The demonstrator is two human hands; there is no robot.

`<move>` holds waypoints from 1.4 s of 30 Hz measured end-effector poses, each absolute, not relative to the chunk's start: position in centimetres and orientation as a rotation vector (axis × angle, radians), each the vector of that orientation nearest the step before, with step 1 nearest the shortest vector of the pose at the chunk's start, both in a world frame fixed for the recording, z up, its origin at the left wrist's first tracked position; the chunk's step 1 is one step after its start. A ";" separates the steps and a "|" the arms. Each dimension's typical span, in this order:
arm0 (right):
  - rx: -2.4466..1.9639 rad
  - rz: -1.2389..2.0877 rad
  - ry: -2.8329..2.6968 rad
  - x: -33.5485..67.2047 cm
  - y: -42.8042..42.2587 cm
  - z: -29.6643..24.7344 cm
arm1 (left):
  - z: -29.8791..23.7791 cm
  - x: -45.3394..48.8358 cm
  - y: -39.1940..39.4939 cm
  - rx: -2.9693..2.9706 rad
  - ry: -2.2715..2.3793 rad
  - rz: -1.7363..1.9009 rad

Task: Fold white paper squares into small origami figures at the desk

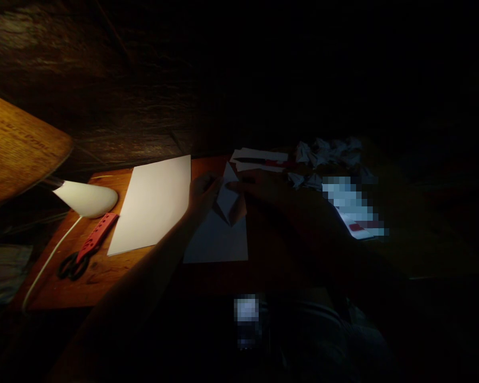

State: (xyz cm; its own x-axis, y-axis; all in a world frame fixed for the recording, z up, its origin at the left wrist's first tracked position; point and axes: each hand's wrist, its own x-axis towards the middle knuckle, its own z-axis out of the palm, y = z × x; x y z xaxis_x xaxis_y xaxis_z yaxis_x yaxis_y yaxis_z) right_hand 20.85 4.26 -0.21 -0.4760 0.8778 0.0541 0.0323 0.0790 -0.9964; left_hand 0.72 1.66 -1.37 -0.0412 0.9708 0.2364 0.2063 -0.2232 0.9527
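A partly folded white paper piece point(228, 199) stands over a flat white sheet point(217, 242) on a small wooden table point(104, 271). My left hand point(203, 192) pinches the folded piece at its left edge. My right hand point(259, 187) lies in shadow on the piece's right side, fingers pressing its top. A larger blank white sheet point(154, 205) lies just left of my left hand.
A lit lamp head point(88, 198) with a white cord sits at the table's left end. A red ruler point(99, 234) and black-handled scissors point(72, 265) lie below it. Crumpled white papers point(327, 151) and flat paper pieces point(259, 158) lie at the back right. Surroundings are dark.
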 end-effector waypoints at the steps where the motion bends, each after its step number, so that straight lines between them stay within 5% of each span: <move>1: -0.924 1.485 -1.635 20.9 4.2 -0.1 | -1.4 0.7 1.7 1.493 1.282 1.337; 14: -0.958 1.348 -1.619 20.9 4.4 -0.3 | -2.7 1.1 2.0 1.711 1.121 1.300; 30: -0.855 1.595 -1.461 20.9 4.3 -0.2 | -2.2 0.8 2.0 1.474 1.201 1.396; 42: -0.913 1.404 -1.605 21.0 4.3 -0.2 | -2.8 1.0 2.2 1.585 1.076 1.368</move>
